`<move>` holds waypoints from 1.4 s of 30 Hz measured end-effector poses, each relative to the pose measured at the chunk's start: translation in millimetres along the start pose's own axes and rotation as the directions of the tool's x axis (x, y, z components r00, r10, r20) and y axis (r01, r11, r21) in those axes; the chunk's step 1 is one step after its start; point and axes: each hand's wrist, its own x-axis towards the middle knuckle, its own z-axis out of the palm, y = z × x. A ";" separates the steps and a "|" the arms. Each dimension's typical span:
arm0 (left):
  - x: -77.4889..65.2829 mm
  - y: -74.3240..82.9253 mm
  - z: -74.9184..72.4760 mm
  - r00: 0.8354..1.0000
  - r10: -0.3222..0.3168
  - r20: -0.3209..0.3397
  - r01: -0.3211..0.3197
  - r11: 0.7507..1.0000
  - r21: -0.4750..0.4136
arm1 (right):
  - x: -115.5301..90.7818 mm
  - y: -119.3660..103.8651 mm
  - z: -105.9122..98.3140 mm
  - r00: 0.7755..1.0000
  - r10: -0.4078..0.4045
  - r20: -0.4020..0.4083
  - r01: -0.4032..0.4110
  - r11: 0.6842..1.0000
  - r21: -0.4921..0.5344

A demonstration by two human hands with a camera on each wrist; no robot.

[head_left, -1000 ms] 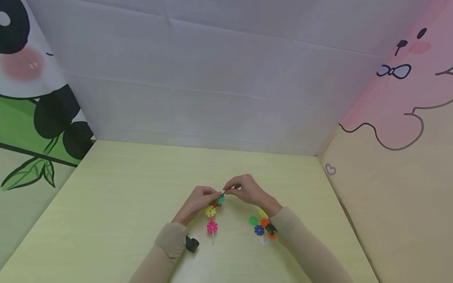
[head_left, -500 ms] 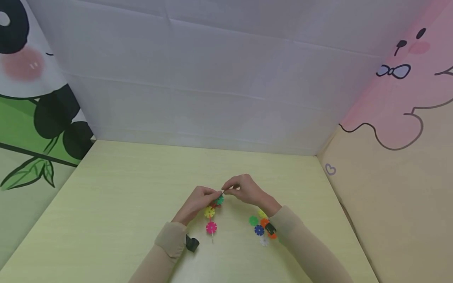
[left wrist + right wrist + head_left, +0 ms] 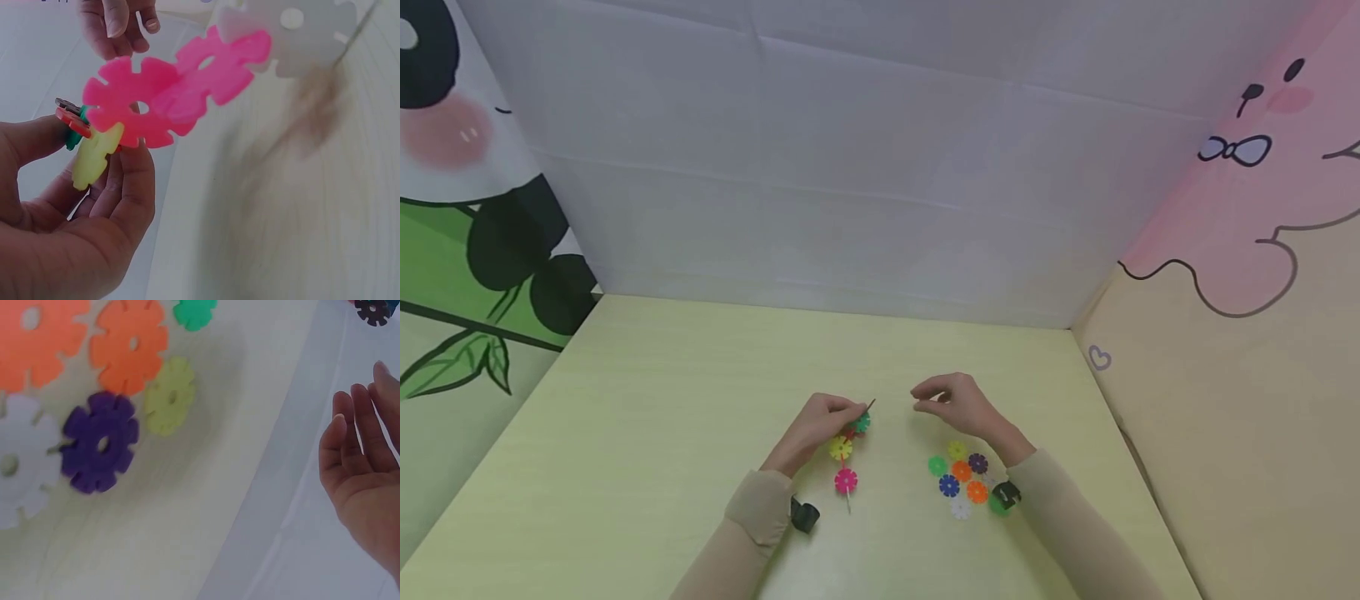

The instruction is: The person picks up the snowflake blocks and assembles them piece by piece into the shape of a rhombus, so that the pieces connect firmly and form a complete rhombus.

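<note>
My left hand (image 3: 820, 423) holds a chain of slotted plastic snowflake discs between thumb and fingers. In the left wrist view the chain shows a dark disc (image 3: 65, 105), a red disc (image 3: 72, 122), a green disc (image 3: 73, 139), a yellow disc (image 3: 94, 161), two pink discs (image 3: 119, 81) and a pale white disc (image 3: 306, 53) at the far end. The dark disc stands edge-on at the chain's upper end in the head view. My right hand (image 3: 966, 407) hovers to the right, apart from the chain, fingers loosely bent and nothing seen in them.
Several loose snowflake discs lie in a cluster on the pale table (image 3: 700, 375), below my right hand, among them a purple disc (image 3: 977, 463), an orange disc (image 3: 962, 472) and a blue disc (image 3: 949, 486). A white wall (image 3: 820, 242) rises behind the table.
My right hand has let go of the dark disc at the chain's end and moved away to the right. The left hand keeps the chain nearly in place; more loose discs show now.
</note>
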 end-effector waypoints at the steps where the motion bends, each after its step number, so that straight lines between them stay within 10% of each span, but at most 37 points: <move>1: -0.2 -0.2 -0.3 1.000 0.000 0.001 0.000 1.000 0.000 | -4.0 4.1 -2.2 1.000 0.006 -0.002 -0.006 1.000 0.001; 27: 1.5 -4.5 -4.9 1.000 0.002 -0.010 -0.002 1.000 -0.012 | -95.4 73.3 -17.0 0.960 0.278 0.041 -0.276 0.960 -0.037; 42: -3.6 2.1 -4.1 1.000 -0.009 -0.029 0.009 1.000 0.015 | -108.4 71.8 -10.7 0.978 0.207 0.013 -0.205 0.975 -0.092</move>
